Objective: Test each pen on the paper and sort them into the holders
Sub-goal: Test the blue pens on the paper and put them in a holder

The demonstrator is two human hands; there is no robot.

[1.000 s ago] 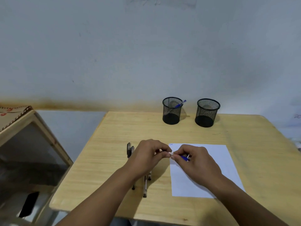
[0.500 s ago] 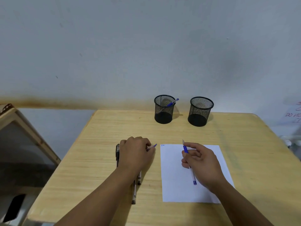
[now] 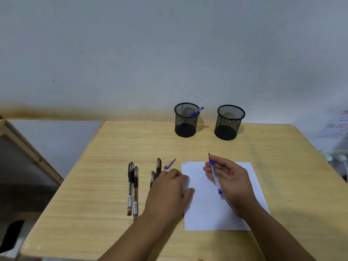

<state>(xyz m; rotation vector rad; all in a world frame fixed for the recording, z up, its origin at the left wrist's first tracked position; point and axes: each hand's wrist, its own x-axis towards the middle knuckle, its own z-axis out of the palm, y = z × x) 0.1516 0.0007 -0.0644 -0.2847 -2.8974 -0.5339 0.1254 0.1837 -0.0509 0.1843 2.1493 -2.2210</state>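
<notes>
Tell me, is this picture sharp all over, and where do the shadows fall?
Head view: the middle is fairly sharp, with the black pens and mesh holders crisp. The handwritten sign at the right edge is smeared and unreadable. The table's far edge bows, a wide-angle effect. Light is soft and even; faint shadows fall right of the holders.

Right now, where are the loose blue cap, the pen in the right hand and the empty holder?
blue cap [image 3: 169,164]: head view, middle of the cap on the table.
blue pen [image 3: 214,175]: head view, clear barrel.
empty holder [image 3: 229,123]: head view, front mesh wall.
</notes>
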